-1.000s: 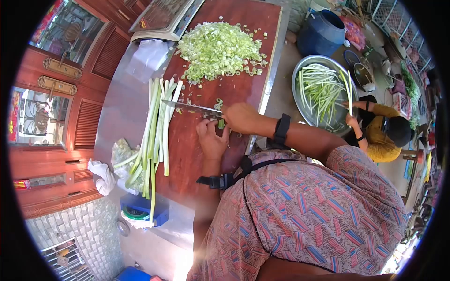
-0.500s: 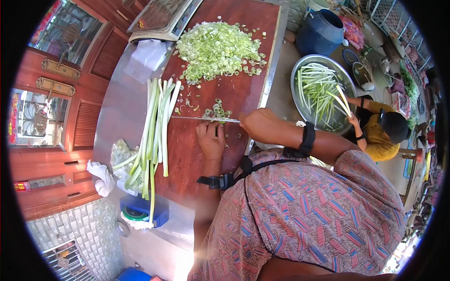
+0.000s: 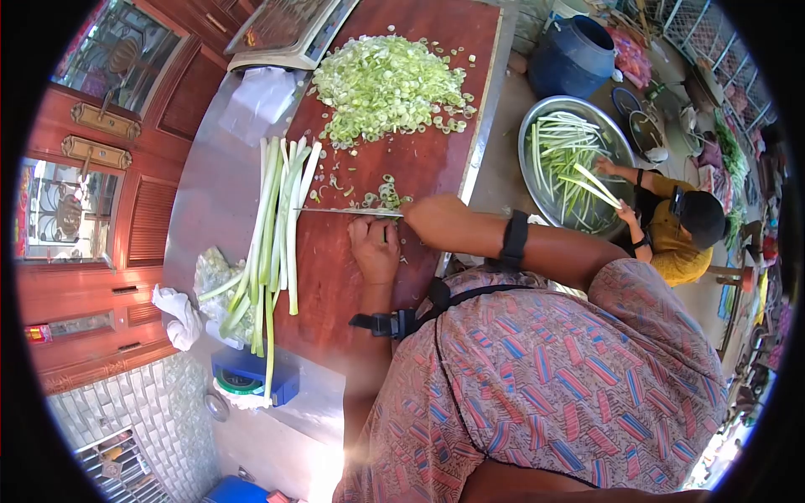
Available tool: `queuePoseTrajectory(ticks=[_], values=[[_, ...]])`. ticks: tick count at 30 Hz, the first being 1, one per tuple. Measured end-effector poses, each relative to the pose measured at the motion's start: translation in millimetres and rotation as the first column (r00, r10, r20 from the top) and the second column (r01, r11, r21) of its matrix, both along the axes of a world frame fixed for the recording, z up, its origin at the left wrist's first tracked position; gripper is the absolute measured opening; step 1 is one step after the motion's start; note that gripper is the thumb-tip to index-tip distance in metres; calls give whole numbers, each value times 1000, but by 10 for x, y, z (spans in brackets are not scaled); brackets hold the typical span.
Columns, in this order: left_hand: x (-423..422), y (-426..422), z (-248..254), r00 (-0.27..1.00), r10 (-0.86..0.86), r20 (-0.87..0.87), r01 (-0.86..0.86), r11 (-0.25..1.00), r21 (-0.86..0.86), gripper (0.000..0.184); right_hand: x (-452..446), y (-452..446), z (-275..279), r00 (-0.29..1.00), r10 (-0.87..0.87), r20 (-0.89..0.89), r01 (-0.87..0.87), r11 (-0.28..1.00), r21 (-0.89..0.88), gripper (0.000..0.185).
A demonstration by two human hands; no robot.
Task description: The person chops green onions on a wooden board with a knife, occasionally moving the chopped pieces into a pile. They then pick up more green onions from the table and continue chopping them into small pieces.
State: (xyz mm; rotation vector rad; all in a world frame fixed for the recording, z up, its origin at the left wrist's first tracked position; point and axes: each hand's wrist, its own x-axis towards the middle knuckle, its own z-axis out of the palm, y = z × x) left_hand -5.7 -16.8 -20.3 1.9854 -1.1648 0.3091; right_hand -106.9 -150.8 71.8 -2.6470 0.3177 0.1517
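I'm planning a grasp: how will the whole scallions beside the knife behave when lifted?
The whole scallions look straight, so probably fairly stiff. They're slender, so likely light. They spread loosely, so a lifted bunch may slip apart.

Red panelled doors (image 3: 151, 220) with ornate glass panes (image 3: 123, 60) and brass-coloured handle plates (image 3: 105, 121) line the left side, next to a pale brick-patterned wall (image 3: 163, 394) with a barred opening (image 3: 124, 469). Strong light whitens part of the floor (image 3: 285, 444) near the metal-surfaced tabletop (image 3: 201, 189); a metal grille (image 3: 728, 74) stands at upper right.
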Motion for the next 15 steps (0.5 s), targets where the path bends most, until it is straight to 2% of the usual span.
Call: queuePoseTrajectory(ticks=[4,7,9,10,12,15], values=[[19,19,9,1000,-20,10,20,1000,12,9,158,-26,-122,994,28,107,-30,999,17,18],[8,18,16,1000,-21,3,21,1000,12,9,194,-92,-236,988,-46,147,42,999,30,18],[11,14,17,1000,-13,-10,13,1000,10,9,111,-115,-186,969,-164,187,145,983,112,18],[11,16,15,1000,-15,-12,15,1000,11,9,57,-124,-132,969,-164,185,145,983,112,18],[-2,18,9,1000,-20,-19,20,1000,15,9,-78,-139,4,993,-92,76,90,996,24,18],[-7,15,-3,1000,-3,-24,3,1000,13,10,-230,-122,94,998,-55,-4,55,998,36,19]])
